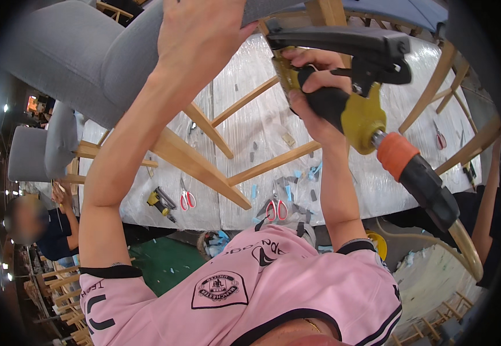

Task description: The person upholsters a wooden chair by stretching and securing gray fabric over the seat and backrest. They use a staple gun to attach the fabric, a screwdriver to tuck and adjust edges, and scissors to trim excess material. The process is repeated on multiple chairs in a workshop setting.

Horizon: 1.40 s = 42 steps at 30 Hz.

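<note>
In my right hand point(322, 75) is a yellow and black pneumatic staple gun point(361, 118), my fingers wrapped round its black grip. Its long black magazine is uppermost, and its nose end is beside a wooden part of a grey upholstered chair point(60, 52). My left hand point(204, 29) grips the chair's padded part at the top edge; its thumb shows, while the other fingers are mostly cut off. The chair is tipped, with a wooden leg point(201, 164) slanting toward me. An orange and black hose coupling point(415, 176) joins the gun to an air hose point(464, 254).
The table point(204, 202) has a plastic-film cover. On it lie red-handled scissors point(276, 209), a second pair point(187, 199), another staple gun point(161, 203) and fabric scraps. A co-worker point(54, 230) is at the left; another person's arm point(487, 196) shows at the right. More chairs stand around.
</note>
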Motion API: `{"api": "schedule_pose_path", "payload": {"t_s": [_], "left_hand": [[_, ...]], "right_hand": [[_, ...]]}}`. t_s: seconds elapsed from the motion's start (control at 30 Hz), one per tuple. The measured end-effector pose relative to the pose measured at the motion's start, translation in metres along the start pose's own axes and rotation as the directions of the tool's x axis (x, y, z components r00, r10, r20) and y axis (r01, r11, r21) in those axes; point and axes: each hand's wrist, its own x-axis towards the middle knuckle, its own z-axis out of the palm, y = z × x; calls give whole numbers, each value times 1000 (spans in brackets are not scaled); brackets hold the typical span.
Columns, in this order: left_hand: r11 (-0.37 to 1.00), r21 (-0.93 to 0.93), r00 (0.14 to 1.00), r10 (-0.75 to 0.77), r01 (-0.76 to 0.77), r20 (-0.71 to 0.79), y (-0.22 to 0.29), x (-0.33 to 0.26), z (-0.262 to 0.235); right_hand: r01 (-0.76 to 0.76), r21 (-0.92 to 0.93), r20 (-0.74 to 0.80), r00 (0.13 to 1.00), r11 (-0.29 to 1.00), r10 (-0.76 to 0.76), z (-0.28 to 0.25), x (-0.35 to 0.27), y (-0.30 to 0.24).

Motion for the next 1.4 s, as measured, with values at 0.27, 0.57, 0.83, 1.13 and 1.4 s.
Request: {"api": "schedule_pose_path", "payload": {"t_s": [0.27,0.57,0.83,1.13,1.4], "left_hand": [[993,117,999,33,-31,-10,20,-2,-18],[981,192,999,22,-15,-34,23,-6,-23],[842,-440,918,-150,313,367,-35,17,-76],[857,-472,946,-53,208,321,-53,3,-33],[1000,-8,1000,-29,29,-3,-23,-30,-5]], "right_hand": [[-213,125,-96,969,969,226,8,-6,-2],[-525,126,-72,841,842,536,14,-7,-35],[-87,72,-97,991,994,93,4,-5,-28],[-73,54,-66,995,996,77,24,13,-18],[-8,-42,-19,1000,999,7,18,-7,-14]]}}
